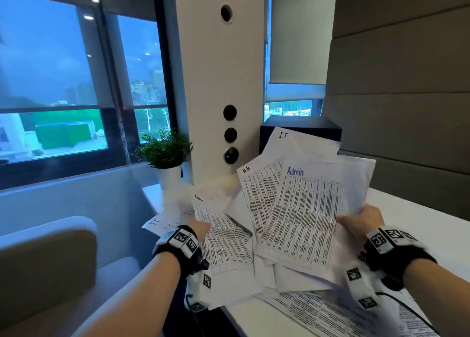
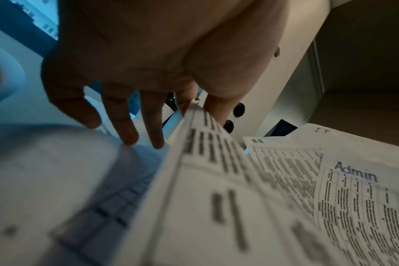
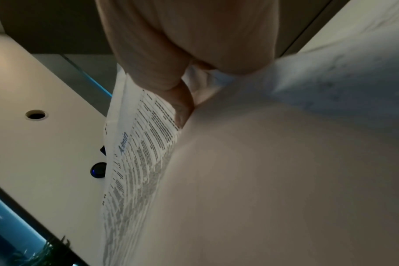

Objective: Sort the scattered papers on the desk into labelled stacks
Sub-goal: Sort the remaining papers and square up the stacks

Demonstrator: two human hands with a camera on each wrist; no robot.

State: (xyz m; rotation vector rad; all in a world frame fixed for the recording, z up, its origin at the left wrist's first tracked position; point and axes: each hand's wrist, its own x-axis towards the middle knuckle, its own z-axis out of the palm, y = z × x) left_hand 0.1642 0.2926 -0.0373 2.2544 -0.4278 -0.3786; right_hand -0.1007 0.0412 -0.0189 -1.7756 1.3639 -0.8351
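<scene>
My right hand (image 1: 357, 221) grips a fan of printed sheets by their right edge, raised above the white desk (image 1: 417, 224). The top sheet is headed "Admin" (image 1: 305, 217); behind it are an "H.R" sheet (image 1: 256, 186) and an "I.T" sheet (image 1: 302, 143). In the right wrist view the thumb (image 3: 181, 109) presses on the Admin sheet (image 3: 146, 144). My left hand (image 1: 202, 230) pinches a single table-printed sheet (image 1: 223, 242) at its left edge; its heading is blurred. In the left wrist view that sheet (image 2: 216, 189) runs up between thumb and forefinger, the other fingers (image 2: 125, 129) spread.
Another "I.T" sheet (image 1: 159, 222) lies on the desk beyond my left hand, and more printed sheets (image 1: 320, 311) lie near the front edge. A potted plant (image 1: 165, 156), a white pillar (image 1: 223, 82) and a dark box (image 1: 305, 125) stand behind. A chair (image 1: 45, 260) is at left.
</scene>
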